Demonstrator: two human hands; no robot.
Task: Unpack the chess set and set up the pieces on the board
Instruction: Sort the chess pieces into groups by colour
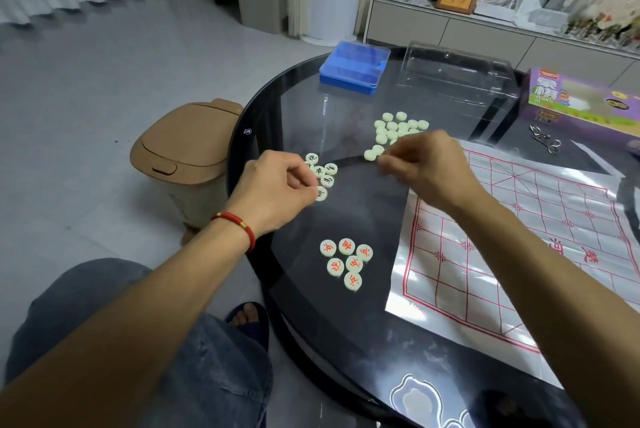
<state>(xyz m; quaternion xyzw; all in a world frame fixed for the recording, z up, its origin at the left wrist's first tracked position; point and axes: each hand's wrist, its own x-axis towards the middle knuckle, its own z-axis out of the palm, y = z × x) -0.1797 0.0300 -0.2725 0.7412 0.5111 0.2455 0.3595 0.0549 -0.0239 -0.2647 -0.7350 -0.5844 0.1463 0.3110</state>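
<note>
i sit at a round dark glass worktop point(346, 341) with a black rim, over a pale grey tiled floor point(86, 81), white curtains to the far left and a low grey cabinet point(450, 29) beyond with potted plants and a framed picture. at the worktop's far edge a shut blue plastic case point(353, 67) lies beside a clear plastic tray point(457, 77), which looks to hold nothing; a purple cardboard box point(581, 101) sits further right, small metal scissors point(543, 141) in front of it. the white paper board with red grid lines point(519, 244) is spread on the right, no pieces on it. my left hand point(273, 192) pinches one cream round chess piece point(321, 193) at a small cluster of black-lettered pieces point(323, 171). my right hand point(426, 167) has its fingers curled at the near edge of a heap of face-down cream pieces point(398, 127); it is blurred, so i cannot tell whether that grip holds anything. six red-lettered pieces point(346, 263) lie close together nearer me, left of the board. a tan lidded bin point(180, 157) stands on the floor just left of the worktop.
</note>
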